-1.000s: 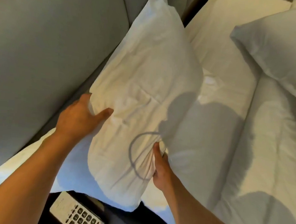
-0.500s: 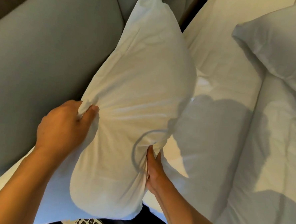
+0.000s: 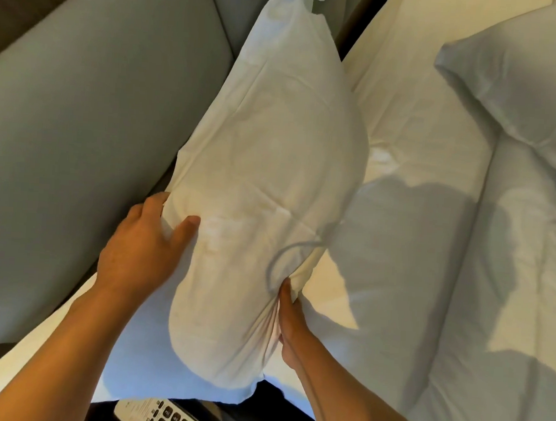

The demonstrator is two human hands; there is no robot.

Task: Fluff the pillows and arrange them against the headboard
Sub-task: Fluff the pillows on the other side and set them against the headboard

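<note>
From the head camera, the one view on hand, a plump white cotton pillow (image 3: 265,190) stands on end in the middle of the frame, its open case flap pointing to 12 o'clock and its lower end near 6 o'clock. It is held off the mattress between both hands, beside the grey upholstered headboard (image 3: 79,133) that fills the 9 to 11 o'clock side.

The left hand (image 3: 144,251), at about 8 o'clock of the pillow, cups its edge, thumb pressed across the front face and the other fingers wrapped behind. The right hand (image 3: 291,318), at about 5 o'clock, is clenched on a pinch of fabric, and creases fan out from the grip. Opposed like this, the hands can squeeze the filling from both sides, which looks like the fluffing step.

A second white pillow (image 3: 522,72) lies at 2 o'clock on the white bed sheet (image 3: 421,137), well apart from the headboard and seemingly not yet arranged. A rumpled white duvet (image 3: 459,302) spreads from 3 to 5 o'clock. At 6 o'clock, a white keypad telephone (image 3: 163,415) shows partly below the pillow.
</note>
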